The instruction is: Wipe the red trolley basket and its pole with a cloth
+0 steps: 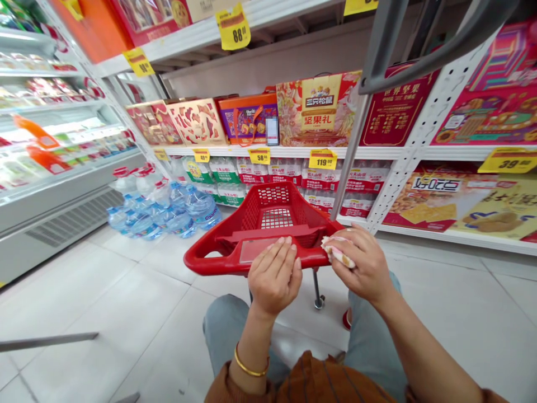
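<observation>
The right hand (363, 263), fingers pinching a crumpled cloth (339, 254), seems to be wiping the red cart handle (311, 256) beneath them, the left hand's (274, 274) fingers lying together to their left; the next stroke likely calls for steady pressure.

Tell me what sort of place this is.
Most likely a supermarket: yellow price tags on shelves of boxed goods, a red shopping cart, and what looks like an open chiller.

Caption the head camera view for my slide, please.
Left hand on a red cart handle, right hand holding a cloth against it.
</observation>
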The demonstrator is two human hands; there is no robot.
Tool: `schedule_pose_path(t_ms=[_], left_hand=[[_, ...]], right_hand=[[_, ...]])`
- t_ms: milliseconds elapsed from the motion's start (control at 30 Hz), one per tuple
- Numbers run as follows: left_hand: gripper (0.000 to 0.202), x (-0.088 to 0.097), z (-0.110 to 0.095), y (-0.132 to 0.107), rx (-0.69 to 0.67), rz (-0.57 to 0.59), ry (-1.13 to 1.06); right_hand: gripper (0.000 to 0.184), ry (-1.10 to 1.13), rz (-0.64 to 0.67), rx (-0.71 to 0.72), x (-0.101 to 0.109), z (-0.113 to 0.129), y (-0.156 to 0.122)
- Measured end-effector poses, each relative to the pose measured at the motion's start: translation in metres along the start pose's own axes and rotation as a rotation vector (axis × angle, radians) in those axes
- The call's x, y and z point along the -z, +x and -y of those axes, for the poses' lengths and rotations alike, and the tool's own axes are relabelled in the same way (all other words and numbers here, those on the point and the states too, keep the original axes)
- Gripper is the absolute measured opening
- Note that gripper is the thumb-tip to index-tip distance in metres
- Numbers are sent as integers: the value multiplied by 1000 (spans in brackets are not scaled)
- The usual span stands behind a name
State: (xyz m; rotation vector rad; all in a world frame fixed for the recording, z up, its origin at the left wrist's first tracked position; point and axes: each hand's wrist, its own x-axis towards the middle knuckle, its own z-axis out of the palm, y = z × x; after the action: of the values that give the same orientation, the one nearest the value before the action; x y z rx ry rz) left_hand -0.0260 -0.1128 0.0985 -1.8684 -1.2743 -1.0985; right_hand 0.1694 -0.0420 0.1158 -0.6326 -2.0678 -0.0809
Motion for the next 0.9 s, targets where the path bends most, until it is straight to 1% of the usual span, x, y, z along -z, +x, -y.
schedule_pose_path(t_ms=[233, 400, 500, 633, 733, 833, 900], left_hand=[[31, 4, 5, -2, -4, -11, -16], [30, 10, 13, -4, 9, -33, -54], [30, 16, 18, -6, 22, -37, -76], [26, 26, 24, -7, 50, -36, -88], [21, 33, 26, -6, 92, -42, -33], [20, 38, 18, -3, 145, -55, 94], [23, 40, 6, -1, 181, -57, 176]], right_hand=[[13, 121, 26, -60, 6, -23, 3], [15, 384, 5, -133, 3, -29, 1], [16, 436, 17, -164, 2, -22, -2], [18, 398, 30, -166, 2, -3, -7], [19, 340, 41, -141, 3, 11, -10], [22, 304, 52, -101, 4, 22, -11], [23, 289, 67, -76, 5, 28, -12]])
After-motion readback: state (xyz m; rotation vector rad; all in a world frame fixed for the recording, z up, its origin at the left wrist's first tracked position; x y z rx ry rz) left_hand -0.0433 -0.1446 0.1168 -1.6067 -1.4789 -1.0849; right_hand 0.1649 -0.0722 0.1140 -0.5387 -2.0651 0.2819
